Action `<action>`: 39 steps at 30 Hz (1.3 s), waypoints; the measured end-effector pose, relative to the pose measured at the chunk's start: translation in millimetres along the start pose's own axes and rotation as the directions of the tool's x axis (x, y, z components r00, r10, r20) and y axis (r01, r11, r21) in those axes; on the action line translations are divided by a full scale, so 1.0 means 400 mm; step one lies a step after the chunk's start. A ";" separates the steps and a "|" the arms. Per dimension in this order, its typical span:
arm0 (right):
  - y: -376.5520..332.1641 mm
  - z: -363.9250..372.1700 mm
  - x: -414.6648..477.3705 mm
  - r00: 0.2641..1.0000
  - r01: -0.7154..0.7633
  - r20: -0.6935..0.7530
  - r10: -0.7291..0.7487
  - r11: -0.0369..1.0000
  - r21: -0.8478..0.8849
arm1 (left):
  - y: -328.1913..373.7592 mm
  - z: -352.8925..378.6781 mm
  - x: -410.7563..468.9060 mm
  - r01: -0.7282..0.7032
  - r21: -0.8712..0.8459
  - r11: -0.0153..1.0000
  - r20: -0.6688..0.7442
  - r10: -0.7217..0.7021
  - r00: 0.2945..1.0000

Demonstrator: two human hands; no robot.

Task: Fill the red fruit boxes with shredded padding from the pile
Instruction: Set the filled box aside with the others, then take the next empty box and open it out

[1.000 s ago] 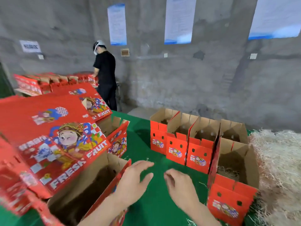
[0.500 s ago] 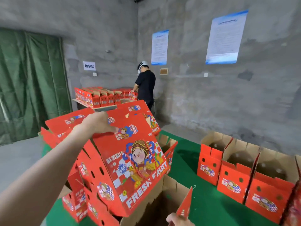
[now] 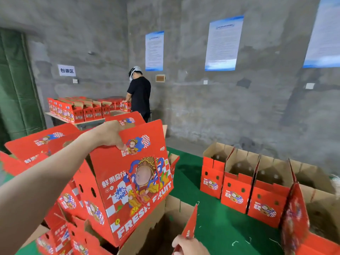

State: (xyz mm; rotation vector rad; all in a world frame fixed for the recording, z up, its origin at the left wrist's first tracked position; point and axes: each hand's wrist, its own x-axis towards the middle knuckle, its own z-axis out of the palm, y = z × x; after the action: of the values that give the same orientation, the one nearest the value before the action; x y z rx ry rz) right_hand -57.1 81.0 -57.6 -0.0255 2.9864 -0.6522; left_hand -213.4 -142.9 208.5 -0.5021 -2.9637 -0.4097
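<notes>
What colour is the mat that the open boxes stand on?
The mat is plain green, seen best in the head view.

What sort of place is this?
Most likely a fruit packing room: a wall sign reads 包装区 (packing area), open red fruit boxes line the green surface, and another person stands at a second table of boxes.
</notes>
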 end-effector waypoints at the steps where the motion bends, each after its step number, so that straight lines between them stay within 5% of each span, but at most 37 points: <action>1: 0.004 0.000 0.002 1.000 0.002 0.017 -0.002 1.000 0.032 | 0.036 -0.004 -0.017 -0.071 0.068 0.995 -0.059 0.075 0.995; 4: 0.014 -0.015 -0.006 1.000 0.021 -0.008 -0.020 0.994 0.106 | 0.139 0.003 -0.088 -0.181 0.220 0.959 -0.225 0.231 0.947; 9: 0.076 -0.127 -0.065 0.973 0.062 -0.230 0.030 0.922 0.383 | 0.314 0.065 -0.208 -0.418 0.174 0.892 -0.388 0.452 0.803; 11: 0.127 -0.187 -0.110 0.936 0.060 -0.324 0.140 0.842 0.536 | 0.380 0.117 -0.241 -0.494 0.223 0.840 -0.339 0.542 0.769; 14: 0.234 -0.256 -0.201 0.796 0.147 -0.440 0.416 0.573 0.807 | 0.475 0.219 -0.272 -0.564 0.349 0.749 -0.211 0.649 0.731; 18: 0.400 -0.279 -0.333 0.599 0.144 -0.351 0.720 0.335 0.931 | 0.611 0.373 -0.320 -0.694 0.256 0.673 -0.007 0.719 0.695; 23: 0.565 -0.179 -0.504 0.561 -0.163 -0.016 0.827 0.129 0.978 | 0.703 0.553 -0.399 -0.737 0.076 0.671 0.183 0.717 0.672; 30: 0.688 -0.067 -0.666 0.413 -0.406 0.158 0.897 0.026 0.913 | 0.666 0.667 -0.490 -0.782 0.073 0.619 0.383 0.706 0.595; 36: 0.692 -0.048 -0.699 0.505 -0.645 0.282 0.816 0.140 0.752 | 0.602 0.698 -0.487 -0.756 0.055 0.652 0.393 0.683 0.616; 39: 0.700 -0.068 -0.690 0.537 -0.589 0.130 0.833 0.261 0.765 | 0.582 0.755 -0.488 -0.824 0.001 0.567 0.504 0.711 0.490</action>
State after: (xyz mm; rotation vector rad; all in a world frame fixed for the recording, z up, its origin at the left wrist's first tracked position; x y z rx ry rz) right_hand 215.9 356.3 -127.6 1.5483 2.1738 -1.7125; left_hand 30.3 93.3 -53.0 -2.0257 -2.6448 0.2224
